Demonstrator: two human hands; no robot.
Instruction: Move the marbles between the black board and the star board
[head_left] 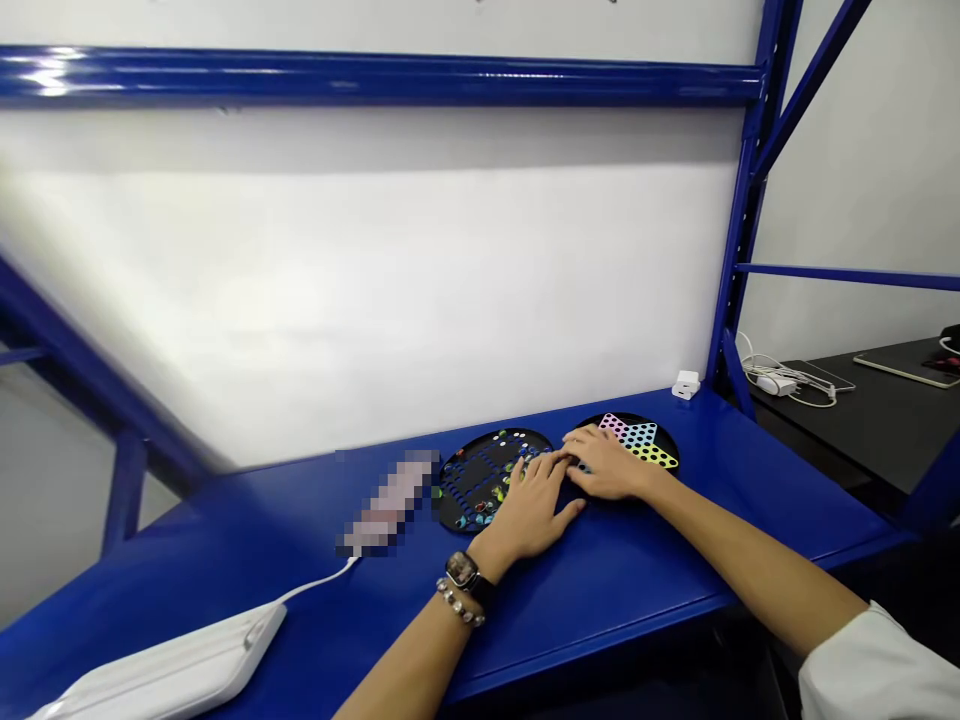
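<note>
A round black tray with rows of holes lies on the blue table, and several coloured marbles rest in it. My left hand reaches over its right side, fingers stretched out and thumb apart. To its right is a round black Chinese checkers board with a pink, blue and yellow star full of holes. My right hand lies over the board's left part with fingers extended toward the left fingertips. The fingertips of both hands meet or nearly meet between the two rounds. Anything small under them is hidden.
A pixelated long object lies left of the tray, with a white cable running to a white device. A white plug adapter stands at the back right. Blue frame posts rise there; cables lie on a black table.
</note>
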